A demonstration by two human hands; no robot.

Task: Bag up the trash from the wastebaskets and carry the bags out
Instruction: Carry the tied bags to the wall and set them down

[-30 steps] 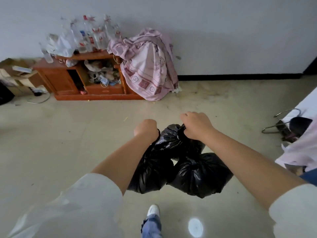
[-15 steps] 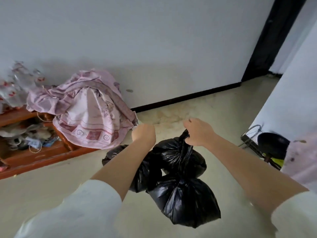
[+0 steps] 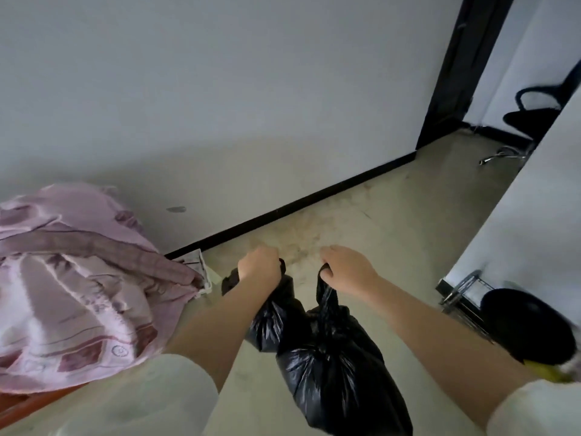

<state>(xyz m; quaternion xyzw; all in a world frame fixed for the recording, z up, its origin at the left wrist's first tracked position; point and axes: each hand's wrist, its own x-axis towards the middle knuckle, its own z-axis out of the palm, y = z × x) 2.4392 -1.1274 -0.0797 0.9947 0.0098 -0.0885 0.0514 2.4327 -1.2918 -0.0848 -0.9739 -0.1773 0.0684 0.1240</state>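
Observation:
Two tied black trash bags hang in front of me above the floor. My left hand (image 3: 259, 265) is closed around the top of the smaller black bag (image 3: 272, 319), part of which is hidden behind my forearm. My right hand (image 3: 345, 267) grips the knotted neck of the larger black bag (image 3: 342, 376), which hangs lower and reaches the bottom edge of the view. The two bags touch each other between my arms.
A pink patterned blanket (image 3: 78, 284) is heaped over a wooden cabinet on the left. A white wall with a black baseboard (image 3: 298, 204) runs ahead. A dark doorway (image 3: 456, 70) opens at the upper right, with an office chair (image 3: 534, 118) beyond. A black pan (image 3: 528, 322) sits at the right.
The view has swung right and upward, from the bottle-covered cabinet toward the doorway. My hands have moved slightly apart, and both bags stay held.

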